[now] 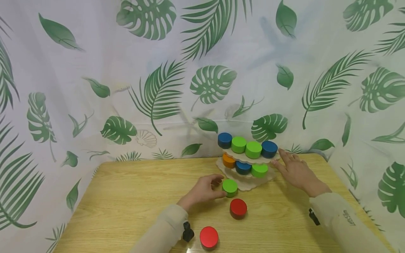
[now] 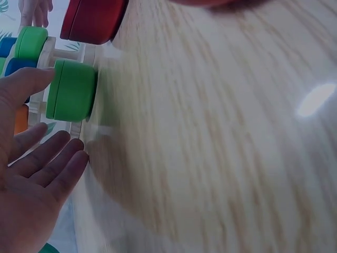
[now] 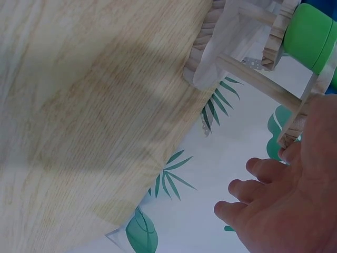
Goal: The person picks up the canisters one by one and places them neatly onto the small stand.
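Observation:
A small green round tin (image 1: 229, 187) with a seam below its top stands on the table, at the front edge of a tiered wooden stand (image 1: 246, 182). Around it my left hand (image 1: 205, 189) is spread, thumb on one side and fingers on the other. The left wrist view shows the thumb tip right at the rim of this tin (image 2: 72, 90), with the fingers loosely extended and apart from it. My right hand (image 1: 297, 171) rests its fingertips at the right end of the upper tier (image 3: 295, 124), fingers fairly straight.
Blue tins (image 1: 269, 149) and green tins (image 1: 253, 150) line the upper tier. Below sit an orange tin (image 1: 229, 160), a blue one and a green one. Two red tins, one nearer the stand (image 1: 238, 208) and one further forward (image 1: 209, 238), stand on the wooden table (image 1: 133, 196). A leaf-patterned cloth (image 1: 164, 105) hangs behind.

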A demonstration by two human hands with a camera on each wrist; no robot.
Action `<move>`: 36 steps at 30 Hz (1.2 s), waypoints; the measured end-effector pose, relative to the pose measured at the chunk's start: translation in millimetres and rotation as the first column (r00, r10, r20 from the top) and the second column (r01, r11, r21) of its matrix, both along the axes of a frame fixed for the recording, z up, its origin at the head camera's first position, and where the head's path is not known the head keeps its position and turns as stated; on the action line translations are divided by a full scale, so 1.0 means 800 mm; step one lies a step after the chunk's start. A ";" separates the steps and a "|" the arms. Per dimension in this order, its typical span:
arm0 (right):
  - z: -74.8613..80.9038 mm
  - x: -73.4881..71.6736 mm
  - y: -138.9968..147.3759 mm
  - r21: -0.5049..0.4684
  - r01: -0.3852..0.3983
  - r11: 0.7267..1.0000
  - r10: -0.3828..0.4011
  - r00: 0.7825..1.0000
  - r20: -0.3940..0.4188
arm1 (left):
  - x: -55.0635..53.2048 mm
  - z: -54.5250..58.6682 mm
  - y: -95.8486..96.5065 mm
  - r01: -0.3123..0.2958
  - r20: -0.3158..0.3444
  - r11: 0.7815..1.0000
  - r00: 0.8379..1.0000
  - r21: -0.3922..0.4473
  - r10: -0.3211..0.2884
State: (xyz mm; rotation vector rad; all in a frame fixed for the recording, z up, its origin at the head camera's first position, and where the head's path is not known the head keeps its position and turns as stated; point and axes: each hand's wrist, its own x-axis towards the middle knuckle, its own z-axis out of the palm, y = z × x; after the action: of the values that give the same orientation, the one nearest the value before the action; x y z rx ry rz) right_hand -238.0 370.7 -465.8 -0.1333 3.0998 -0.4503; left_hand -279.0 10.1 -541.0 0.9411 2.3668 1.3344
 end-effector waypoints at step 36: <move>0.004 0.004 -0.004 0.015 0.004 1.000 -0.004 1.000 0.001 | 0.003 -0.003 0.020 -0.029 -0.060 0.999 0.998 -0.029 0.027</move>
State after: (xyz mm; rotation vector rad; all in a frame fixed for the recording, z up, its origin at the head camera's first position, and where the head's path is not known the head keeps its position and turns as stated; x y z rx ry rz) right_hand -234.4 367.2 -462.5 -0.1275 3.1025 -0.4263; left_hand -276.5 25.9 -543.4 0.9548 2.4461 1.2948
